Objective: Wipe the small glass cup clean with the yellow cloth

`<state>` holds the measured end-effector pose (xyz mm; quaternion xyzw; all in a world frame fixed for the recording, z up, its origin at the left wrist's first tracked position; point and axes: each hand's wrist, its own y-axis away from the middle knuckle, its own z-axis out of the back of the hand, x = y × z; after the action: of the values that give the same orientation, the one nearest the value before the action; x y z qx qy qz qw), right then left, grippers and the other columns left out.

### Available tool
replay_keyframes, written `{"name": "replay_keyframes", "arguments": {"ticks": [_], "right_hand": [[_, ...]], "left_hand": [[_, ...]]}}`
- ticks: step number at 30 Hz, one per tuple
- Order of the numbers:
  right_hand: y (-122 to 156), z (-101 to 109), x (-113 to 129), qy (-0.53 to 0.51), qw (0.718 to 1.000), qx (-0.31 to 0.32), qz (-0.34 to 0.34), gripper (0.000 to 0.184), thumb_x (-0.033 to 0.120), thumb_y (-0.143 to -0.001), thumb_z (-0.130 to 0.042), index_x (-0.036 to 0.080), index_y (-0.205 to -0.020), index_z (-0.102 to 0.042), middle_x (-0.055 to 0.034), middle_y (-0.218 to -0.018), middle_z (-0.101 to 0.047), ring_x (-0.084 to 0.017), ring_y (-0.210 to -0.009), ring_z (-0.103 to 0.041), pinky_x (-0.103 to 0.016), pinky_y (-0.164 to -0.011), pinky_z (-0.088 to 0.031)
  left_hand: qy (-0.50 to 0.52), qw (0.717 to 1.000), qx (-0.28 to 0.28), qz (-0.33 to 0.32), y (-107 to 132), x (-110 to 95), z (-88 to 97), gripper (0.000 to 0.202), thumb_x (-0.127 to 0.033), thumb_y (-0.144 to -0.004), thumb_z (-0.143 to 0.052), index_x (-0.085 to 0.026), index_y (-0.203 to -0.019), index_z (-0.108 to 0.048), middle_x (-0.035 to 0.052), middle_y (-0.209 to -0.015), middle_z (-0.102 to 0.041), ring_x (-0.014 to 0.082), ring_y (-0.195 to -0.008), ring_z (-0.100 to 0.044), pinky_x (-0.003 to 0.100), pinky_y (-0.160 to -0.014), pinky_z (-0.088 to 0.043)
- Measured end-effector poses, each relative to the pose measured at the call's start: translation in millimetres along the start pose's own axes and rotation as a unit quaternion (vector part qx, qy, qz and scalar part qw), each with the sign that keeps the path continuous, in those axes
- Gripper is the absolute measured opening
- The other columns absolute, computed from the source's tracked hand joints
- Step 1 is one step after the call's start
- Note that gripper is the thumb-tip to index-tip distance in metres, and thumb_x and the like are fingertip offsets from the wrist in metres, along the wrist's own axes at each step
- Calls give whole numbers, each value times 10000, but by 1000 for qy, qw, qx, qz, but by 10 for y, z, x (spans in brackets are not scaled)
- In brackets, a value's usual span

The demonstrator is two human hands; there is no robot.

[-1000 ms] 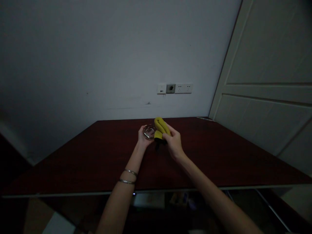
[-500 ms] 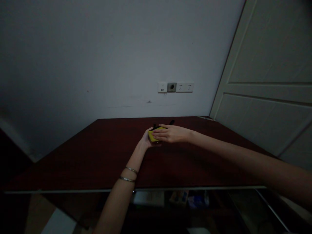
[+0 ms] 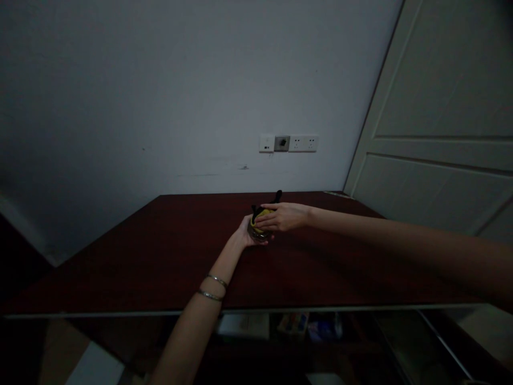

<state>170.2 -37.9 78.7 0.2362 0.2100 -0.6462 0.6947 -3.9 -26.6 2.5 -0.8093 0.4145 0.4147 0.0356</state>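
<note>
My left hand (image 3: 245, 235) is palm up above the dark red table, cradling a small round glass dish (image 3: 257, 235) whose lower rim shows below the cloth. A yellow cloth with a black edge (image 3: 259, 219) covers the top of the dish, and a black corner sticks up behind it. My right hand (image 3: 279, 217) comes in from the right and presses the cloth onto the dish with its fingers. The cloth hides most of the dish.
The table (image 3: 120, 267) is dark red wood, with a pale front edge. A white socket panel (image 3: 288, 143) sits on the wall behind it. A white panelled door (image 3: 436, 107) stands at the right. Boxes sit on a lower shelf (image 3: 308, 326) below the table.
The cloth has moved from beside the dish to on top of it, now covering most of it. My right arm has swung out to the right, and my right hand lies across the dish.
</note>
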Motion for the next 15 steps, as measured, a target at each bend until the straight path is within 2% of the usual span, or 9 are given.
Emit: {"name": "replay_keyframes", "arguments": {"ticks": [4,9,12,15], "right_hand": [[21,-136,87,21,998,-11,-62,363,139,-835,-436,193,-1190,-487,-35,-1271,-511,-145,-1220,-406,-414,-1086,-154],[-23,-166,286,24,987,-21,-160,332,93,-820,-435,180,-1122,-542,-69,-1259,-519,-160,-1216,-412,-409,-1064,-222],[-91,-127,406,8,977,-8,-212,314,88,-829,-413,140,-1106,-552,-114,-1228,-538,-202,-1201,-429,-443,-1017,-292],[-180,-64,511,-19,964,1,-266,327,72,-818,-411,95,-1116,-541,-152,-1200,-550,-234,-1195,-429,-428,-954,-371]], "left_hand": [[-18,999,-36,-20,25,-7,-17,347,-407,-724,-425,-111,-802,-588,153,-678,-655,313,-615,-637,407,-452,-481],[-19,988,-118,-102,22,5,-77,321,-388,-728,-408,-116,-738,-577,113,-558,-616,243,-469,-584,406,-434,-473],[-6,978,-141,-156,-2,3,-96,242,-333,-711,-441,-129,-672,-563,68,-494,-581,183,-397,-529,326,-410,-446],[52,973,-132,-181,-42,-11,-92,185,-272,-698,-458,-134,-628,-558,31,-467,-562,132,-373,-495,234,-382,-378]]}}
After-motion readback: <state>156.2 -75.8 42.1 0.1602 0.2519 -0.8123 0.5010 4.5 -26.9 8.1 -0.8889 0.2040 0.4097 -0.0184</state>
